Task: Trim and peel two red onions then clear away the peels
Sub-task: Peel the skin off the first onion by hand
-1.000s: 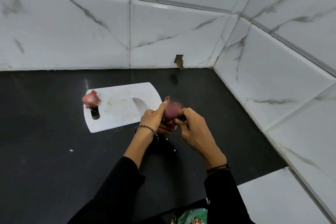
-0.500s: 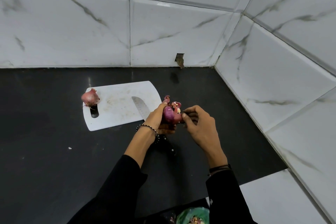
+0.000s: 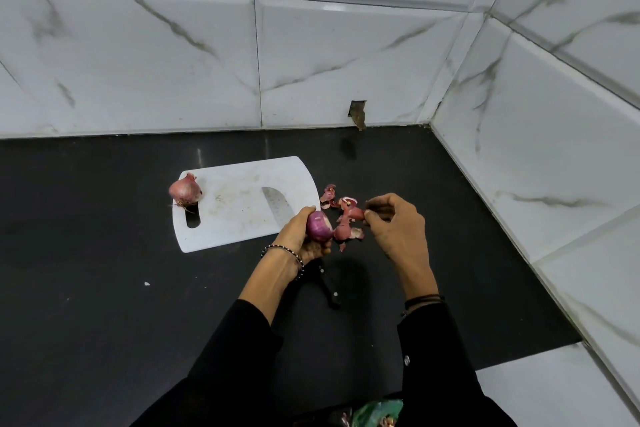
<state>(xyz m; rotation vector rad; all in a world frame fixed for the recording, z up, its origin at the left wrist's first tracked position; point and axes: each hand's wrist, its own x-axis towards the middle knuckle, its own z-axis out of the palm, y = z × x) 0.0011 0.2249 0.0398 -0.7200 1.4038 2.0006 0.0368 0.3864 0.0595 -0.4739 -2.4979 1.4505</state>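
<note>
Purple onion (image 3: 318,227): gripped in the left hand (image 3: 298,236).
Red peel (image 3: 351,215): pinched by the right hand (image 3: 394,225).
Unpeeled onion (image 3: 185,191): set on board (image 3: 235,204), far left.

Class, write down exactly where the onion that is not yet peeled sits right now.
In the head view, the unpeeled onion sits on the far-left corner of the white cutting board, well to the left of the knife blade.
</note>
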